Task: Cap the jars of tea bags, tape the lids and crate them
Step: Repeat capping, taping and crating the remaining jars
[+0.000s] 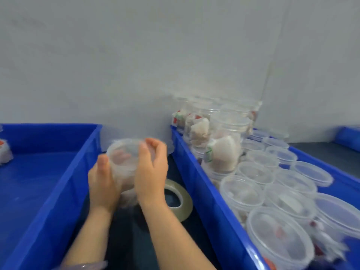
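A round clear plastic jar (122, 152) with pale tea bags inside is held up over the dark counter (128, 240), in the gap between two blue plastic crates; motion blur smears its top, so whether its lid is fully seated cannot be told. The left hand (103, 182) grips the jar's side, thumb against the wall, while the right hand (152, 172) is curled over the upper rim. Just beside the right wrist a roll of clear tape (180, 199) lies flat on the counter. The left blue crate (58, 191) shows a bare floor and one filled jar (4, 152) at its far left edge. The right blue crate (204, 191) is packed with clear jars (243, 191), some stacked jars (222, 152) at the back, and loose clear lids (313, 172) along its far side
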The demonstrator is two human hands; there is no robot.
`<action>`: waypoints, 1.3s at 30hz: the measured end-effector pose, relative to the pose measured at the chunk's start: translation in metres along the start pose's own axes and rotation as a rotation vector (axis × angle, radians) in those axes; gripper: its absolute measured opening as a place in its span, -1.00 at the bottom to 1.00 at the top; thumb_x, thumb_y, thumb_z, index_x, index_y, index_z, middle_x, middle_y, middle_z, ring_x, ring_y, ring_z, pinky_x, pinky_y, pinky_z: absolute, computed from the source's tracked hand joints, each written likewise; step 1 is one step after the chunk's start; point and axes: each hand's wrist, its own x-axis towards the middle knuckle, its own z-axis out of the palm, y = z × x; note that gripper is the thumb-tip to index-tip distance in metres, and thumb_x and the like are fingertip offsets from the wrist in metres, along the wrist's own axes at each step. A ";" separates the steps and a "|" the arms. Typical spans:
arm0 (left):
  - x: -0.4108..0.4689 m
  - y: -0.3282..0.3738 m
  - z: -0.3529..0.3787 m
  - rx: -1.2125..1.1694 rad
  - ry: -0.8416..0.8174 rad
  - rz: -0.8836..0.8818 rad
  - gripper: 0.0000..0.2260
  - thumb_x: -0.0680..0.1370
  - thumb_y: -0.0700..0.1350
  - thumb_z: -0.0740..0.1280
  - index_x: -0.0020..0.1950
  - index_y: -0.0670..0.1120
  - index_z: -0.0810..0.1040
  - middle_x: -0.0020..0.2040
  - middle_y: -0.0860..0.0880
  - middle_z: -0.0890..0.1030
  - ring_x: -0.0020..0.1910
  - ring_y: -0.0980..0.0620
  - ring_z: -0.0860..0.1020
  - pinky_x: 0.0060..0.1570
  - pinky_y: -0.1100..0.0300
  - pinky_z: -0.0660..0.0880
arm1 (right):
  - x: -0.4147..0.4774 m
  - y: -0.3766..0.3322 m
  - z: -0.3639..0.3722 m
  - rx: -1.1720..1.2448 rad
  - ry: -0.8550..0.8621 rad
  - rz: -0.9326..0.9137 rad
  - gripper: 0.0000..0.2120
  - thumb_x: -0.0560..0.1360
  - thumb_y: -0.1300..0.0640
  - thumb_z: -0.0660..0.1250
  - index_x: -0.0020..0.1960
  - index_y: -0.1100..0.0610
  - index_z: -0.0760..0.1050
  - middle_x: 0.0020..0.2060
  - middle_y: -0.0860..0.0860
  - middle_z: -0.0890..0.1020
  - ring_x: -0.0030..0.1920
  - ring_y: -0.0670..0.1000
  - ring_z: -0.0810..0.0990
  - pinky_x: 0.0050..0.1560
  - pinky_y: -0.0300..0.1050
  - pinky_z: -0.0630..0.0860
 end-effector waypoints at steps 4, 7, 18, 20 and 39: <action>-0.031 0.085 0.046 -0.520 -0.312 0.014 -0.32 0.35 0.38 0.25 0.06 -0.22 0.56 -0.20 -0.04 0.68 -0.13 -0.02 0.66 -0.24 0.25 0.56 | -0.006 -0.095 -0.034 -0.020 0.148 -0.330 -0.81 0.43 -0.03 0.21 -0.01 -0.03 0.48 -0.25 -0.27 0.54 -0.16 -0.39 0.48 -0.14 -0.54 0.35; -0.060 0.118 0.083 -0.539 -0.459 0.074 -0.14 0.31 0.47 0.06 0.20 -0.25 0.48 -0.13 -0.09 0.66 -0.14 -0.05 0.65 -0.19 0.03 0.57 | -0.007 -0.148 -0.076 -0.101 0.241 -0.435 -0.84 0.38 -0.02 0.21 -0.12 -0.01 0.50 -0.37 -0.25 0.54 -0.27 -0.32 0.50 -0.23 -0.48 0.37; -0.076 0.128 0.205 0.765 -0.697 0.666 -0.69 0.63 -0.05 0.08 0.11 -0.10 0.58 0.23 -0.15 0.55 0.45 -0.06 0.21 0.40 0.01 0.07 | 0.071 -0.129 -0.224 -0.424 0.577 -0.116 -0.71 0.52 0.25 0.07 -0.03 0.16 0.57 -0.17 -0.02 0.56 -0.07 -0.02 0.49 -0.09 -0.22 0.33; -0.070 0.119 0.216 0.918 -0.792 0.667 -0.65 0.64 -0.02 0.02 0.18 -0.09 0.55 0.29 -0.13 0.51 0.49 -0.05 0.14 0.45 -0.09 -0.10 | 0.086 -0.108 -0.230 -0.452 0.517 -0.080 -0.72 0.53 0.28 0.07 -0.02 0.20 0.56 -0.14 0.02 0.55 -0.07 -0.02 0.46 -0.12 -0.25 0.29; 0.056 0.130 0.116 0.984 -0.688 0.355 -0.57 0.60 -0.04 0.16 0.47 -0.06 0.25 0.41 -0.16 0.39 0.37 -0.16 0.35 0.29 0.07 0.31 | 0.150 -0.116 -0.122 -0.752 0.329 -0.630 -0.56 0.54 -0.04 0.06 0.06 0.29 0.53 0.00 0.29 0.58 0.09 0.26 0.49 0.11 0.01 0.30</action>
